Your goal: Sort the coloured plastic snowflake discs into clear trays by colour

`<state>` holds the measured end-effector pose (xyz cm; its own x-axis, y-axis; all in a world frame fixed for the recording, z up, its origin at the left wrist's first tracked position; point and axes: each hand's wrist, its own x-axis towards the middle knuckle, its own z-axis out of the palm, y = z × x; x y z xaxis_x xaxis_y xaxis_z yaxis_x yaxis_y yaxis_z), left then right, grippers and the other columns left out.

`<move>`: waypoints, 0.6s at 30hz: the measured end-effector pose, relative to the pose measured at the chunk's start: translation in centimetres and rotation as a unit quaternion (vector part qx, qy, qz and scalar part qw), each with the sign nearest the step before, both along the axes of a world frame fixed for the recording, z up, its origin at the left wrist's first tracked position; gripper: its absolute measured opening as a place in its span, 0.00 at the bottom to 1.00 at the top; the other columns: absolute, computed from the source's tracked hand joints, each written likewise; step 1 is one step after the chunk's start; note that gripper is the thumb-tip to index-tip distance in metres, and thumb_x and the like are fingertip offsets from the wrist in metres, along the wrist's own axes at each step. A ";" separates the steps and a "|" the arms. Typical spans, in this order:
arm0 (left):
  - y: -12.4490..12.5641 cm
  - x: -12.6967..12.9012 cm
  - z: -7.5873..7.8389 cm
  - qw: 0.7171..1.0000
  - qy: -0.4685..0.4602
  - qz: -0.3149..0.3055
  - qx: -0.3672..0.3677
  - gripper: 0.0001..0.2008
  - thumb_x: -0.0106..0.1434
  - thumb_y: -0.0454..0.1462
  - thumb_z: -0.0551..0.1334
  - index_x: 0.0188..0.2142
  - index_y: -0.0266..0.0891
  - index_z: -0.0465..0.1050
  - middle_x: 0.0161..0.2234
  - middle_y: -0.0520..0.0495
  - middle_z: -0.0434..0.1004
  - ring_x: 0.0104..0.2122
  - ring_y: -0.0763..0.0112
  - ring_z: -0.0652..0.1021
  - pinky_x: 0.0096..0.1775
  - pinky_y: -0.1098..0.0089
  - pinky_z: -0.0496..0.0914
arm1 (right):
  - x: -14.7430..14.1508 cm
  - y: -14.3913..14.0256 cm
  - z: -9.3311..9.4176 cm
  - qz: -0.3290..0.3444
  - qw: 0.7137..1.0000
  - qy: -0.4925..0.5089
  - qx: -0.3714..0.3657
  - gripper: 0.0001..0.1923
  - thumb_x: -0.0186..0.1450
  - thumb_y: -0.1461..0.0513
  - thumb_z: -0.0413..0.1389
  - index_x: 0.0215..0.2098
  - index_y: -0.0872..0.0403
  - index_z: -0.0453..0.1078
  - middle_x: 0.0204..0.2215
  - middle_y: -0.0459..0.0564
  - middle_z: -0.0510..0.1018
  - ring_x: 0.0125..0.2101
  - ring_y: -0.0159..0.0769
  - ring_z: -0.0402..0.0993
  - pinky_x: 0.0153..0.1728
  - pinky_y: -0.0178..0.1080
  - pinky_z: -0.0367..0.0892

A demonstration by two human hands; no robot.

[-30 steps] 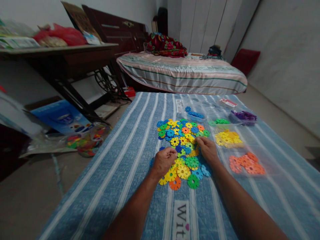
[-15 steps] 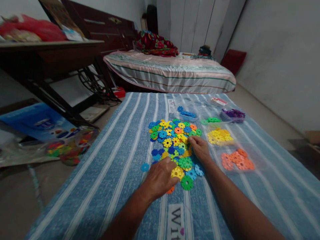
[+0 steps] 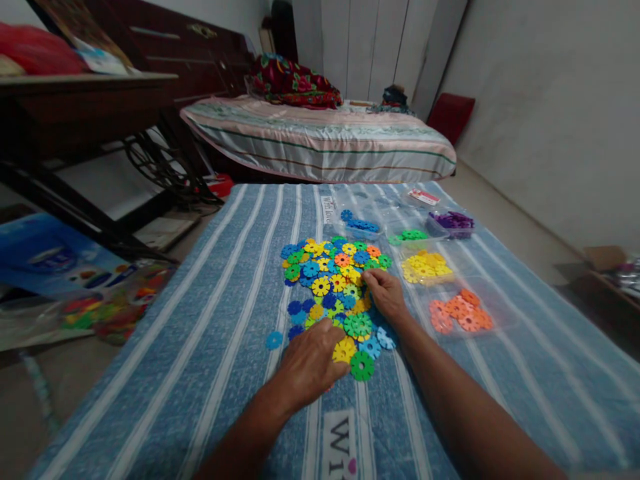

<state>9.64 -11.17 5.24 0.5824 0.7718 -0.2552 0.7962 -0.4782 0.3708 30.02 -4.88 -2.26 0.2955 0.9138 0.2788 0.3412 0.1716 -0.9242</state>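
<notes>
Both hands are in the mixed pile (image 3: pixel 335 280) of flower-shaped plastic discs, on the blue striped cloth (image 3: pixel 225 320).

Left hand (image 3: pixel 307 363): palm down on the near edge of the pile, fingers curled over discs at the near-left side. Looks like it covers an orange disc, but it hides what is under it. Cannot tell if it grips anything or just presses.

Right hand (image 3: pixel 384 293): at the right edge of the pile, fingertips pinched down among the yellow and green discs. Cannot tell whether a disc is actually between the fingers.

Sorted so far, all right of the pile and apart from it:
- orange group (image 3: pixel 460 312), nearest the right hand
- yellow group (image 3: pixel 425 267), beyond it
- green group (image 3: pixel 410 235), small
- purple group (image 3: pixel 453 221), far right
- blue group (image 3: pixel 361 225), just beyond the pile

They seem to lie in clear bags or trays; too dim to tell which.

Judgement: colour sorting is partly done. Five colour groups exist, but the mixed pile is much bigger than any of them and holds blue, yellow, green and orange. One blue disc (image 3: pixel 273 340) lies loose left of the pile. Most of the work is left.
</notes>
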 end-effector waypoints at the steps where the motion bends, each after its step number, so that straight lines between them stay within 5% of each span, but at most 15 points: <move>1: -0.1 0.0 0.0 1.000 0.004 -0.004 0.003 0.13 0.59 0.37 0.60 0.44 0.41 0.73 0.42 0.45 0.73 0.44 0.59 0.74 0.45 0.64 0.67 | 0.0 0.0 0.0 0.000 1.000 -0.001 -0.001 0.20 0.63 0.48 0.52 0.28 0.53 0.76 0.26 0.47 0.77 0.30 0.37 0.72 0.35 0.38 0.66; 6: 0.1 -0.1 -0.3 1.000 -0.004 -0.021 0.000 0.11 0.58 0.35 0.60 0.42 0.41 0.71 0.42 0.45 0.73 0.44 0.61 0.74 0.46 0.65 0.66 | 0.0 0.0 0.1 0.003 1.000 -0.002 -0.001 0.20 0.63 0.48 0.52 0.28 0.53 0.75 0.26 0.48 0.77 0.30 0.36 0.72 0.34 0.37 0.65; 11: 0.6 -0.3 -0.7 0.997 -0.070 -0.004 -0.013 0.05 0.54 0.34 0.60 0.33 0.40 0.68 0.34 0.49 0.72 0.34 0.68 0.72 0.37 0.69 0.63 | 0.0 0.1 0.0 0.004 1.000 0.000 0.000 0.19 0.63 0.48 0.52 0.28 0.54 0.75 0.24 0.47 0.75 0.28 0.35 0.70 0.33 0.37 0.63; 18: 2.4 -0.6 0.4 0.951 -0.233 0.099 -0.177 0.07 0.51 0.38 0.61 0.21 0.39 0.66 0.19 0.55 0.66 0.21 0.76 0.66 0.24 0.75 0.57 | -0.2 0.1 -0.1 0.001 1.000 -0.005 0.002 0.20 0.64 0.48 0.51 0.29 0.53 0.76 0.25 0.47 0.76 0.28 0.36 0.71 0.32 0.37 0.64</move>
